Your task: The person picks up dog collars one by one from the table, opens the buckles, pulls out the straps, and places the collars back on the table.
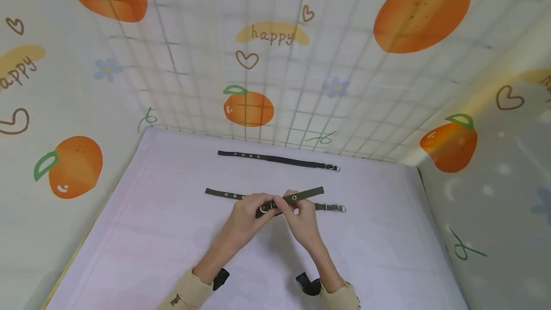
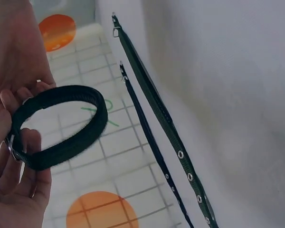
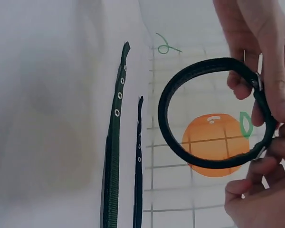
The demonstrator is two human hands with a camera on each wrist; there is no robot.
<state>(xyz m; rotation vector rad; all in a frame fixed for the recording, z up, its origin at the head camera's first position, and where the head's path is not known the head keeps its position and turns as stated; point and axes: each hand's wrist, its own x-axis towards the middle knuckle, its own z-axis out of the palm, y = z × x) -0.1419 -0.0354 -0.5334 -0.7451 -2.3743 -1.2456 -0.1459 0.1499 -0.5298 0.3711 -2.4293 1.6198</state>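
Both hands hold a dark green collar bent into a closed loop, its round band [image 2: 103, 111] hanging below the fingers. My left hand [image 1: 248, 215] pinches it beside the metal ring and buckle [image 1: 264, 208]. With thumb and fingers, my right hand [image 1: 303, 219] grips the strap by the buckle, and the free strap end [image 1: 316, 193] with an eyelet sticks out to the right. In the right wrist view, the loop [image 3: 164, 111] shows whole, with fingers of both hands at its buckle side. Fingers partly hide the buckle.
Behind the hands, a green collar [image 1: 219, 193] lies flat, partly covered by them. A black collar [image 1: 292, 160] lies farther back. Both have eyelets at left and buckles at right. The pale table [image 1: 172, 233] meets a printed curtain [image 1: 193, 109] over a wire grid.
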